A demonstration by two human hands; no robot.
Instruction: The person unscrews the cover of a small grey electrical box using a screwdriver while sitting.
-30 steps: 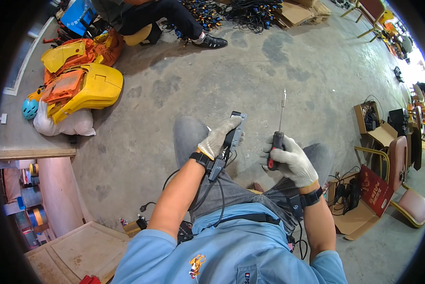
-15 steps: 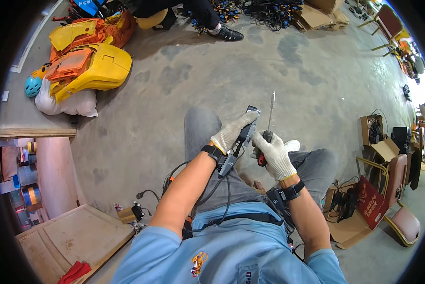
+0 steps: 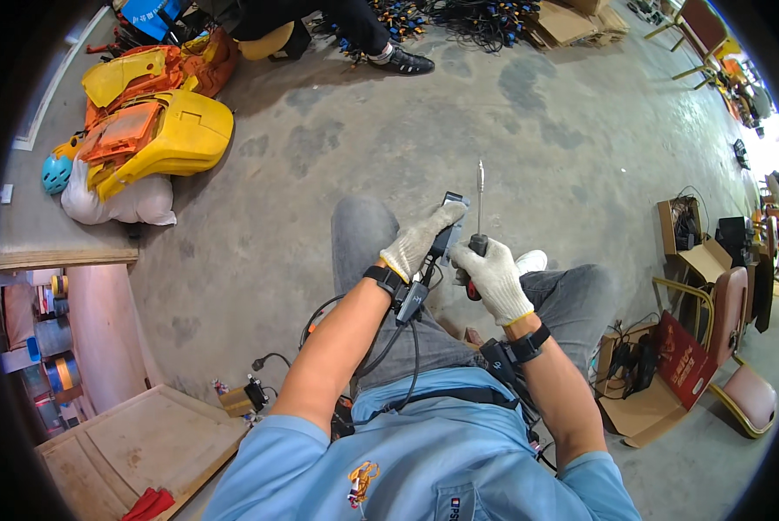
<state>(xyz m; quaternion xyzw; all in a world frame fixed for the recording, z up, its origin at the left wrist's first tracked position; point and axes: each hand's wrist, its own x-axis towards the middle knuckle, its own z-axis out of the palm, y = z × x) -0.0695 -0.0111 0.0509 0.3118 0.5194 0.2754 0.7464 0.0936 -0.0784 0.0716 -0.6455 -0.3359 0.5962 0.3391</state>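
Observation:
Both my hands wear white knit gloves and meet over my lap. My left hand [image 3: 415, 244] is wrapped round a dark and grey box-shaped device [image 3: 450, 227]; its kind does not show clearly. In my right hand [image 3: 498, 276], closed just right of the device, is a screwdriver [image 3: 481, 204] with a black and red handle. Its long metal shaft points up and away from me, apart from the device. A black cable [image 3: 417, 356] hangs by my left wrist, beside a small dark module [image 3: 413, 302] strapped near it.
Yellow and orange plastic shells [image 3: 177, 130] lie at the far left. A person's shoe [image 3: 402, 61] is at the top, by a heap of cables [image 3: 485, 22]. On the right are open cardboard boxes [image 3: 637, 417] and chairs [image 3: 728, 317]. A wooden board [image 3: 164, 434] lies lower left.
The screwdriver has swung slightly left and now stands more upright. My right hand has shifted a little left, closer to the device. The whole view has turned slightly.

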